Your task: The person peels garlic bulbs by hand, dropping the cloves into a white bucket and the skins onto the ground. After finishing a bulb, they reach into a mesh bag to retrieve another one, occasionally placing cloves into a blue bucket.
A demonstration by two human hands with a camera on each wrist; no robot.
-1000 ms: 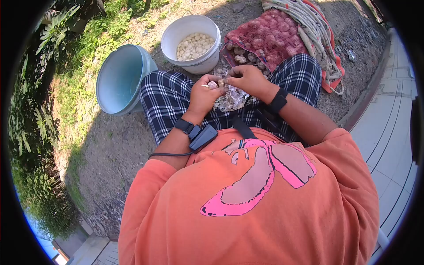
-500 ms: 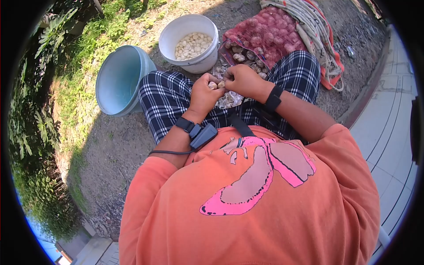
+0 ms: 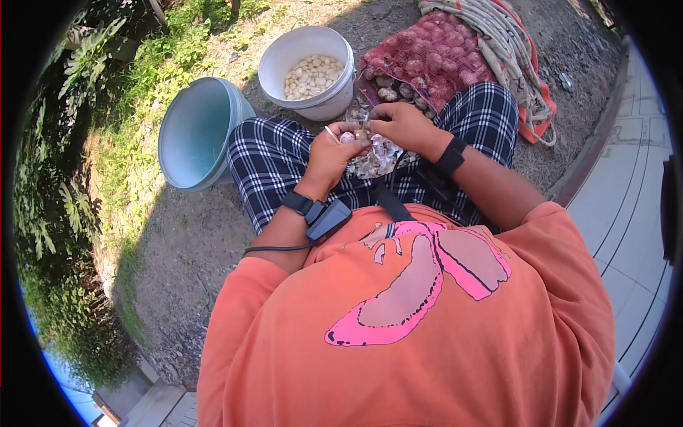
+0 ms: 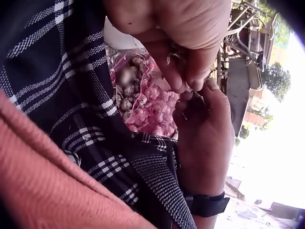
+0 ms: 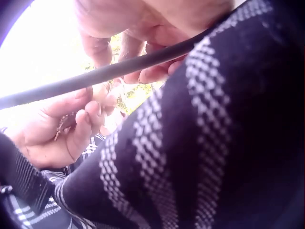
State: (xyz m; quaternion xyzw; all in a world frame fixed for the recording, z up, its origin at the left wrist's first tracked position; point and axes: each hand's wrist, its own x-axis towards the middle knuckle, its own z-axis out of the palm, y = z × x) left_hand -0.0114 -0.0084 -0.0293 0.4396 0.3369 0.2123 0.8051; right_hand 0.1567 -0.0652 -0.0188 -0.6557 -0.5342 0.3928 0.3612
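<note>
My left hand grips unpeeled garlic cloves, one pinkish and one paler at the thumb. Across from it, my right hand pinches at the paler garlic clove with thumb and finger. Fingertips of both hands meet in the left wrist view, where they hide the cloves. A pale clove shows between the left thumb and fingers in the right wrist view, with loose skin beside it. Below the hands lies a heap of papery garlic skins, between the legs in plaid trousers.
A white bucket ahead holds many peeled cloves. Left of it, a pale blue bucket leans, its mouth facing me. At front right lies a red mesh bag of garlic bulbs, beside a striped cloth. A dark cable crosses the right wrist view.
The right hand has shifted slightly away from the left and back, its fingertips still at the clove. The left hand has tilted a little, showing more of the cloves.
</note>
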